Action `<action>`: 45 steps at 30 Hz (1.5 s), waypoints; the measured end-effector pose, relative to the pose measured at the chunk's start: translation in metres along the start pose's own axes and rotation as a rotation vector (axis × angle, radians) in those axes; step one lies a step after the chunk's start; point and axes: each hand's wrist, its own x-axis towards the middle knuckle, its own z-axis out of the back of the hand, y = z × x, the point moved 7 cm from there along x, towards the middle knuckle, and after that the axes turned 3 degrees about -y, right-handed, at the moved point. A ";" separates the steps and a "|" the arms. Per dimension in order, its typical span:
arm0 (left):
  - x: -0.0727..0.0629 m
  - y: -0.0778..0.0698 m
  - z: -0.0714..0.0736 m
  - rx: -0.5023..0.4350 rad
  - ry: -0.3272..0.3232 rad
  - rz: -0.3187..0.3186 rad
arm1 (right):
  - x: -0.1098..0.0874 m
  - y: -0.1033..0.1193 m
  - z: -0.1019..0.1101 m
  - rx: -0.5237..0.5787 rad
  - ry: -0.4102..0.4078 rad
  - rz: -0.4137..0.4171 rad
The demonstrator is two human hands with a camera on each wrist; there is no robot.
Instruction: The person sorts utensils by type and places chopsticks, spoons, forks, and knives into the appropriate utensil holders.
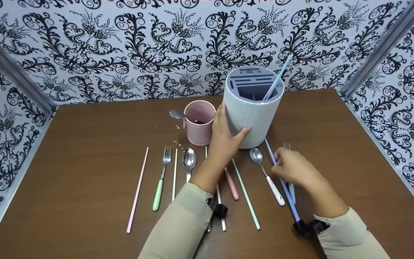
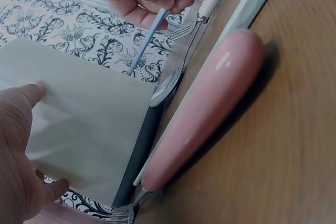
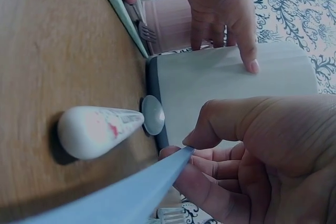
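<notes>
A white cutlery holder with a grey slotted top stands toward the back of the table; a light blue chopstick leans out of its large compartment. My left hand holds the holder's left side, thumb across its front. Between thumb and fingers, my right hand pinches a blue chopstick, which slants above the table with one end toward me. Close to that hand lie a spoon with a white patterned handle and a blue-handled fork, partly hidden.
Left of the holder stands a pink cup with a spoon leaning over its rim. A pink chopstick, a green-handled fork, a metal spoon, a pink-handled fork and a green chopstick lie on the table.
</notes>
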 end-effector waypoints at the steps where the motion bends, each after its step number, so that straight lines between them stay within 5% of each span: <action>1: -0.001 0.001 -0.001 0.001 0.003 0.006 | -0.001 0.000 0.000 0.005 0.003 0.000; 14: 0.000 0.000 0.001 0.003 -0.001 -0.005 | -0.005 0.001 0.020 0.063 -0.032 0.027; 27: 0.001 0.001 0.002 -0.007 0.004 0.001 | -0.001 -0.016 0.040 0.319 -0.076 0.045; 45: 0.000 -0.002 0.002 0.008 0.002 -0.001 | -0.001 -0.032 0.062 0.506 -0.192 -0.016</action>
